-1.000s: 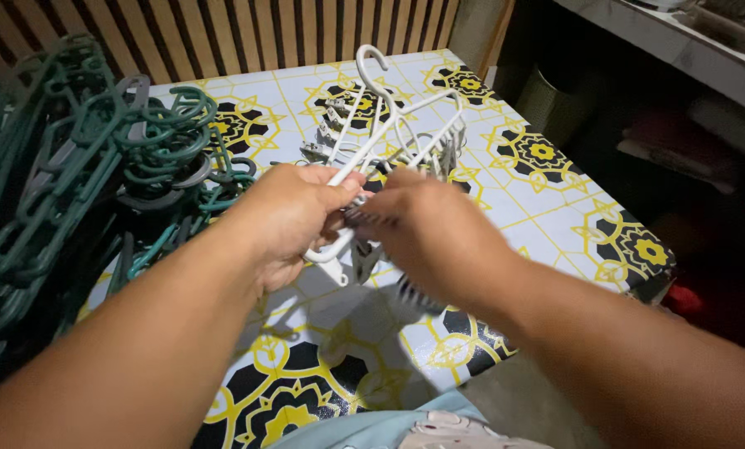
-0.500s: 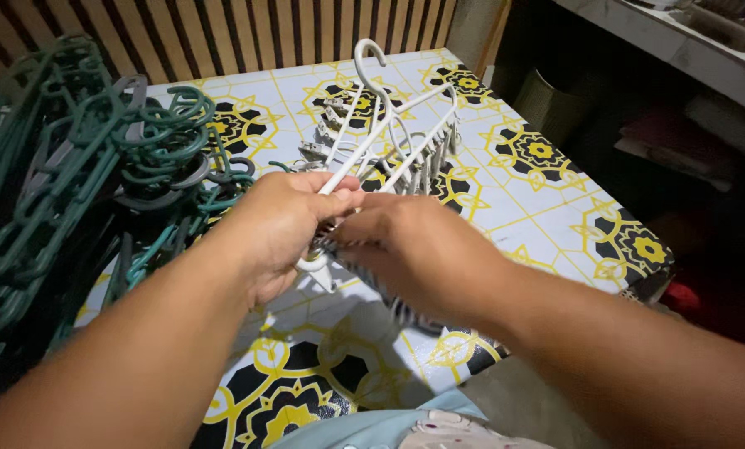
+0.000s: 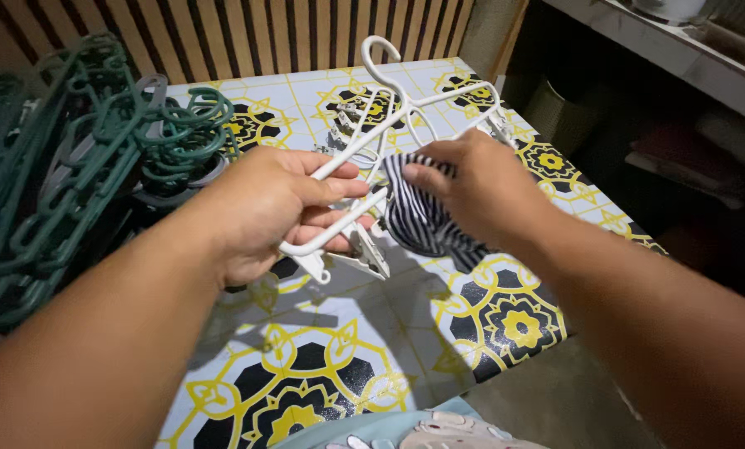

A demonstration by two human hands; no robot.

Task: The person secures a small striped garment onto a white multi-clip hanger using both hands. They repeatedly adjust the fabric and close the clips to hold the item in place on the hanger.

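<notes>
My left hand (image 3: pixel 277 212) grips the near end of a white plastic clip hanger (image 3: pixel 405 108), holding it tilted above the table with its hook pointing away. Small white clips (image 3: pixel 364 254) dangle from the hanger's bar just below my left fingers. My right hand (image 3: pixel 472 179) pinches a small black-and-white striped cloth (image 3: pixel 418 220) beside the hanger, and the cloth hangs loose beneath that hand. Both hands are over the table (image 3: pixel 322 333), which has a white cover with yellow and black flower patterns.
A big pile of green and grey plastic hangers (image 3: pixel 81 166) fills the table's left side. A slatted wooden wall (image 3: pixel 248 33) runs behind the table. Dark floor, a bin (image 3: pixel 555 104) and a shelf (image 3: pixel 663 50) lie to the right. Light blue fabric (image 3: pixel 389 428) shows at the bottom edge.
My right hand has pulled the striped cloth out from under the hanger and lifted it up and to the right. The hanger has tilted and shifted slightly right with my left hand.
</notes>
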